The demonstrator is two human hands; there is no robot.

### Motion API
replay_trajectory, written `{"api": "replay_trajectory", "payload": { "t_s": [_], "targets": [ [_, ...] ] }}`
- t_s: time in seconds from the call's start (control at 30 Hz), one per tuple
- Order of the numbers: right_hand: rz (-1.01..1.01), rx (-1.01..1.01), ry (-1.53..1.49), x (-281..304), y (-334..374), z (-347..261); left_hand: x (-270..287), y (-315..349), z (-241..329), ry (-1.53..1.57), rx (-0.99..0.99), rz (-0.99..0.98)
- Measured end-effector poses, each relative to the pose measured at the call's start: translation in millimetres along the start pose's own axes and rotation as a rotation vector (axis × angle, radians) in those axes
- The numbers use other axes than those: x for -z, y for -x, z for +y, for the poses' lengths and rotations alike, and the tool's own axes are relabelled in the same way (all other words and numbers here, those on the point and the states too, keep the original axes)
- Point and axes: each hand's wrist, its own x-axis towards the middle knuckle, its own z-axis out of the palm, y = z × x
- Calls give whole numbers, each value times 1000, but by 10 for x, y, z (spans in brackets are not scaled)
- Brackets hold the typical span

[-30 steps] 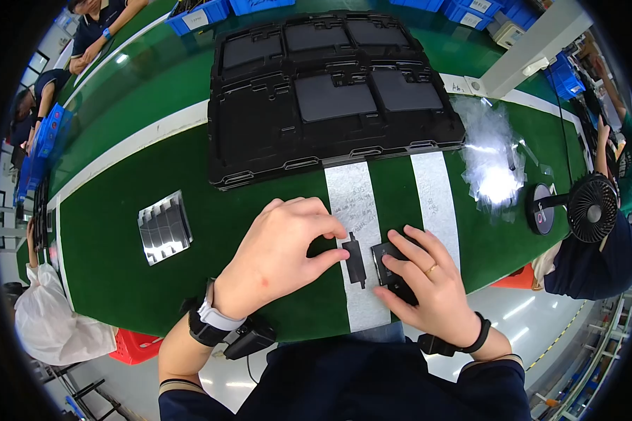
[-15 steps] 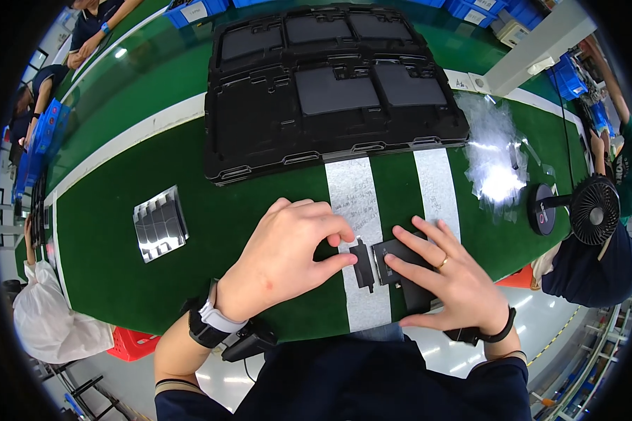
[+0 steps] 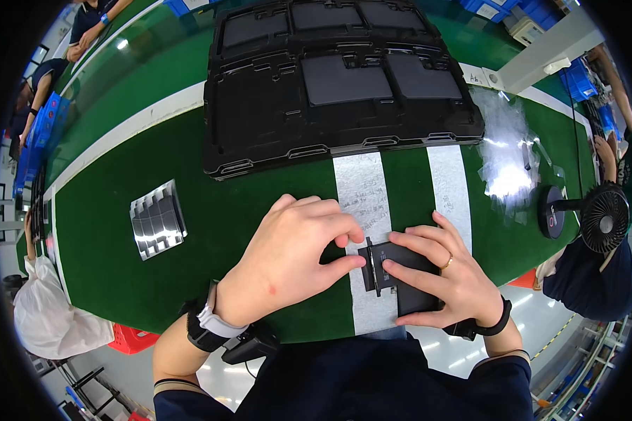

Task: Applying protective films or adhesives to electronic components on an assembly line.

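Note:
A flat black battery-like pack [image 3: 416, 298] with a stepped outline lies on a pale strip of the green mat at the front edge. My right hand [image 3: 449, 277] rests on it, fingers spread, with a ring on one finger. Along the pack's left side stands a narrow black strip [image 3: 367, 275], tilted against its edge. My left hand [image 3: 295, 249] is curled, with the thumb tip on the strip's left side and the index fingertip by its upper end. The other left fingers are folded under and partly hidden.
A large black moulded tray [image 3: 260, 119] holding several dark flat panels [image 3: 347, 78] lies beyond my hands. Left is a stack of shiny sheets [image 3: 158, 221]; right, a pile of clear films [image 3: 505, 161] and a small black fan [image 3: 604, 217]. Other people sit at both sides.
The narrow strip and the pack, apart before, now meet, and the strip has tilted up along the pack's edge. My right hand has shifted slightly. The whole view has moved a little.

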Motion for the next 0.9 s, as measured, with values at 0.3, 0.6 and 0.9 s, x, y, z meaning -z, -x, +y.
{"api": "replay_trajectory", "payload": {
  "t_s": [0.3,0.6,0.9],
  "targets": [
    [-8,-7,-4,14,-1,-1,1,-5,-4,2,-12,7],
    [-3,-8,4,5,4,-6,-8,1,2,4,-7,7],
    [-5,-5,15,13,-8,-13,3,-3,7,4,-8,4]
  ]
}}
